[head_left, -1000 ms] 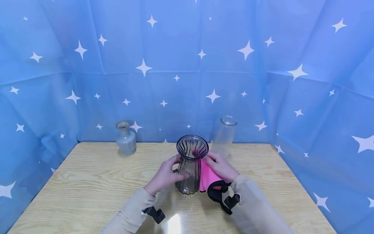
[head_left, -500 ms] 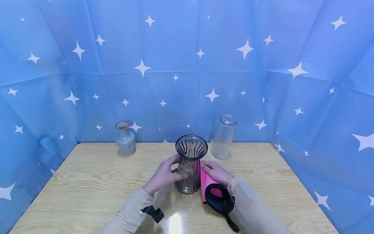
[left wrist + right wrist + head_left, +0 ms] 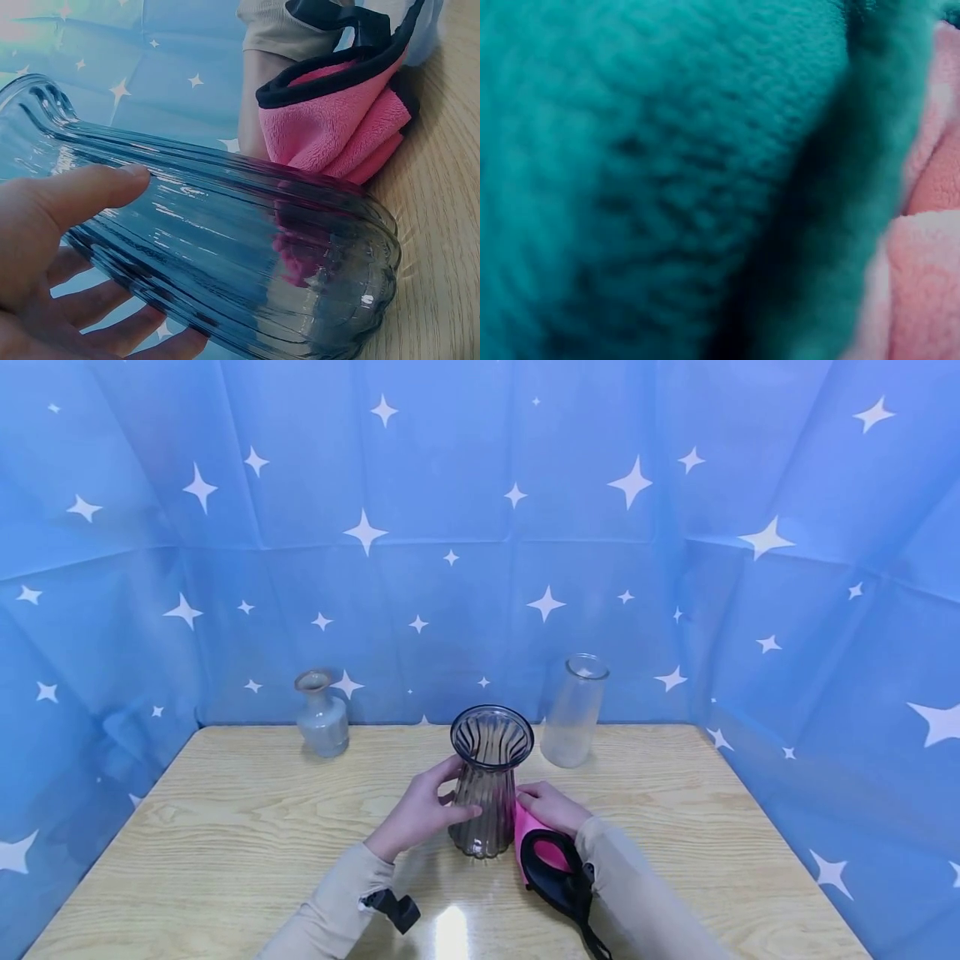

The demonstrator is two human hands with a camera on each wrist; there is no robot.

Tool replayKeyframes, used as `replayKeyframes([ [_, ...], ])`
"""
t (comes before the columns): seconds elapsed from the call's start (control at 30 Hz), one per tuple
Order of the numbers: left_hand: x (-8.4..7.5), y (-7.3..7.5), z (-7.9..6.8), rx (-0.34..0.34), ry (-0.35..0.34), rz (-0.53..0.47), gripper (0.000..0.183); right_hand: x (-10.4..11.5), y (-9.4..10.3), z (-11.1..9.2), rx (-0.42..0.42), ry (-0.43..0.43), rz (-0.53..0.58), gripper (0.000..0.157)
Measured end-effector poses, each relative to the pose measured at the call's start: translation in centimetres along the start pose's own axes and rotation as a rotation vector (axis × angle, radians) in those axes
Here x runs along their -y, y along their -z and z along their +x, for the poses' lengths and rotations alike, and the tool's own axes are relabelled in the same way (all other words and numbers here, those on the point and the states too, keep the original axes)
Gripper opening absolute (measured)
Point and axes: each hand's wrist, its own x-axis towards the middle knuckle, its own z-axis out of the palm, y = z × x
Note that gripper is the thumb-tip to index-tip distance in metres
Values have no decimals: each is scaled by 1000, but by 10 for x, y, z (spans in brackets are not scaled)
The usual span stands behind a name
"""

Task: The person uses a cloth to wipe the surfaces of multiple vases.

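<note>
A ribbed, smoky glass vase (image 3: 486,814) with a flared rim stands upright on the table. My left hand (image 3: 422,812) holds its left side, thumb across the front; in the left wrist view the fingers curve behind the glass (image 3: 210,217). At the vase's right side my right hand (image 3: 553,807) grips a pink cloth (image 3: 525,839) with black edging, pressed close to the glass. The fluffy cloth (image 3: 322,127) hangs folded in the left wrist view, hiding the right fingers partly. Blurred teal and pink plush cloth (image 3: 930,277) fills the right wrist view.
A small pale vase (image 3: 325,724) with a narrow neck stands at the back left of the wooden table (image 3: 247,827). A tall clear glass vase (image 3: 572,727) stands behind the right hand. Blue star-patterned curtain (image 3: 450,468) surrounds the table's back and sides.
My right hand has moved down along the vase's right side and slightly toward me with the cloth, whose black-edged lower end now hangs lower. My left hand and the vase have stayed in place.
</note>
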Motion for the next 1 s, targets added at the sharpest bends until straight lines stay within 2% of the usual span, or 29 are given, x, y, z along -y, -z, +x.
replayKeyframes([
  [0.17,9,2,1,15,-11,-6,75,0,-1,2,-27,-17,-20,30],
  [0.33,10,4,0,25,-21,1,74,-2,-2,3,-46,11,-10,28],
  [0.43,9,5,0,29,-28,1,73,-2,-2,0,-64,-2,31,29],
  [0.5,9,6,1,38,-27,4,72,0,0,-3,-92,-16,83,29],
  [0.6,9,5,2,48,-23,8,71,8,6,-8,-125,-16,232,32],
  [0.73,9,5,4,58,-35,10,67,25,21,-11,-90,95,415,27],
  [0.87,11,7,6,92,-41,6,68,40,38,-14,-86,188,504,21],
  [1.0,14,10,10,151,-28,-31,73,53,52,-18,-162,191,534,34],
])
